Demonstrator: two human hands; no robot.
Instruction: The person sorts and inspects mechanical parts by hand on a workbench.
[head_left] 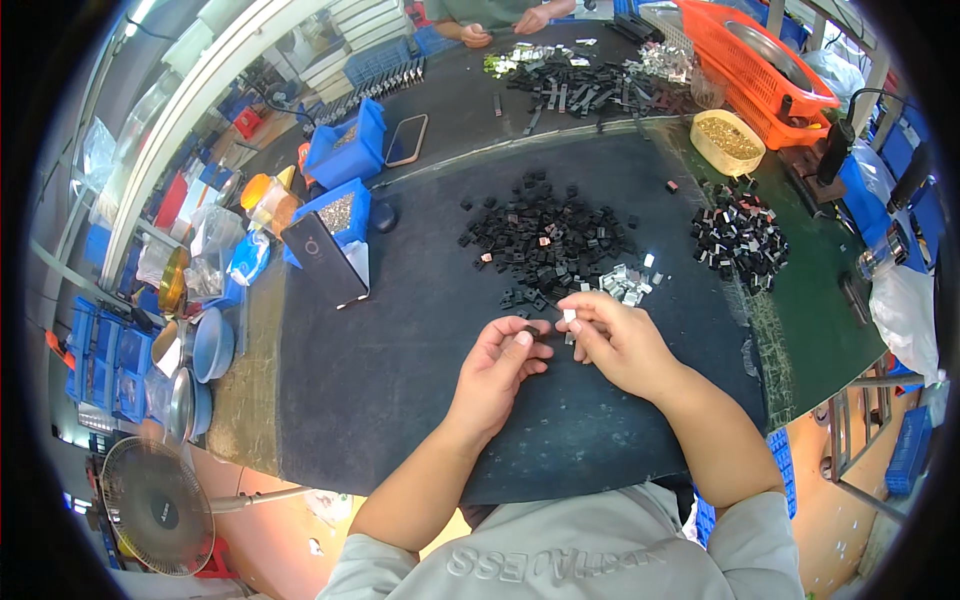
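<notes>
Close together over the near middle of the dark mat, my two hands are both closed. My left hand (495,365) pinches a small black block (531,330) between thumb and fingers. In my right hand (618,340) is a small white piece (570,315), held at the fingertips. Just beyond my hands lies a loose heap of small black blocks (540,240). A smaller pile of silvery white pieces (628,284) sits at its near right side. Farther right is a mixed heap of black and white pieces (742,235).
At the left stand a phone propped upright (325,260) and blue bins (345,150) of small parts. A yellow basket (725,143) and orange crates (745,70) stand at the back right. Across the table another person's hands (505,25) work near dark strips (580,85).
</notes>
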